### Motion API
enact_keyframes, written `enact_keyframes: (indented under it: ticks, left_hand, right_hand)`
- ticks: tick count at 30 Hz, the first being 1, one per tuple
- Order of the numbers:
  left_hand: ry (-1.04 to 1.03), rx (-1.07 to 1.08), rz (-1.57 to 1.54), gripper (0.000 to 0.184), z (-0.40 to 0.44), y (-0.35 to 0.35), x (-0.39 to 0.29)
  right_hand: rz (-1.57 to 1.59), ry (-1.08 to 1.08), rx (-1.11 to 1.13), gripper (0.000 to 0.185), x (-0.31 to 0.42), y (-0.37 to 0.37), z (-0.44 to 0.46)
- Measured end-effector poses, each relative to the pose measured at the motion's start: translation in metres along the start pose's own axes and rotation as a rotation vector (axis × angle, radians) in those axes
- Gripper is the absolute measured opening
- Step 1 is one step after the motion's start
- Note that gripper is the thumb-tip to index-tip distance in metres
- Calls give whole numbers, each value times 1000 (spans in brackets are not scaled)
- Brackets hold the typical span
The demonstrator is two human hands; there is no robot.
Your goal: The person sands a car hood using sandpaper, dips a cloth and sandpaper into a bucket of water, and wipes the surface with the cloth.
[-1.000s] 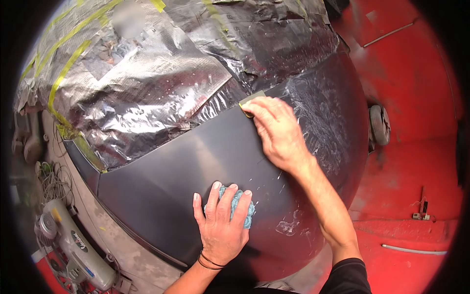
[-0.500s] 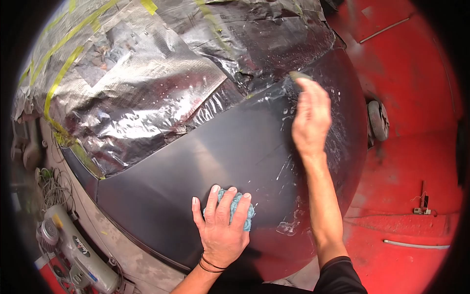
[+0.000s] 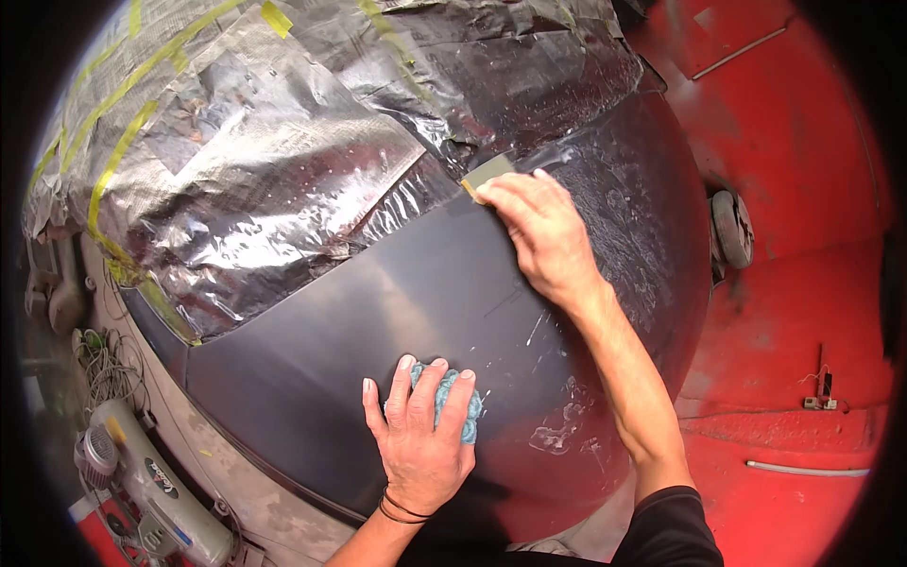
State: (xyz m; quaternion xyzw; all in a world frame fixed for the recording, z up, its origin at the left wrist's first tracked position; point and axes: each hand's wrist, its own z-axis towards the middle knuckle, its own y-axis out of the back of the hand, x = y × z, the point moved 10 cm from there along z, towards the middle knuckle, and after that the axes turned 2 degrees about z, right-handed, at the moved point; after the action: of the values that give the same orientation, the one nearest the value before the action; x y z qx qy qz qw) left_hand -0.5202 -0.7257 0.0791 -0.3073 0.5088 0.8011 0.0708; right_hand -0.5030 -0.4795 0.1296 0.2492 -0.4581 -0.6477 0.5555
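Note:
A dark, curved car panel (image 3: 331,369) fills the middle, with wet whitish residue on its right half. My right hand (image 3: 543,227) pinches a thin greenish-grey sanding piece (image 3: 489,175) at the panel's upper edge, where plastic sheeting (image 3: 274,208) begins. Its fingertips are pressed together on the piece's lower side. Lower down, my left hand (image 3: 422,439) lies over a crumpled blue cloth (image 3: 470,416) on the panel, fingers spread across it and the palm side hidden.
Yellow tape (image 3: 118,170) runs over the sheeting. An air compressor (image 3: 161,482) and coiled cables (image 3: 113,369) are at lower left. On the right are a red floor (image 3: 794,208), a small wheel (image 3: 732,230) and a pale rod (image 3: 808,469).
My right hand swung out to the right over the wet area, then came back left to the panel's upper edge. My left hand has stayed on the cloth.

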Motion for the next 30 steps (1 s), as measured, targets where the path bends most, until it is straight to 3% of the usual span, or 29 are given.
enact_keyframes:
  ticks: [5,10,16,20,21,24,26,30]
  left_hand:
    - [0,21,0,73,-1,1,1]
    - [7,2,-9,73,1,0,1]
    - [9,-5,-14,73,0,2,1]
    - [12,-11,-3,72,1,1,0]
    - [8,-5,-2,72,1,1,0]
    - [14,-10,-12,72,0,1,1]
    - [8,-17,-1,71,0,1,0]
    - [13,6,-5,67,1,3,0]
  right_hand:
    - [-164,-124,-78,26,-69,10,-3]
    - [53,-17,-20,33,39,-17,5]
    - [-170,-121,-54,33,-32,5,6]
    - [39,-25,-7,30,45,-18,1]
    - [-32,-10,7,31,45,-16,2]
    - [-253,-106,-21,28,-19,2,4]
    - [-240,-137,-73,28,-31,2,-2]
    - [25,-16,-41,33,75,-24,1]
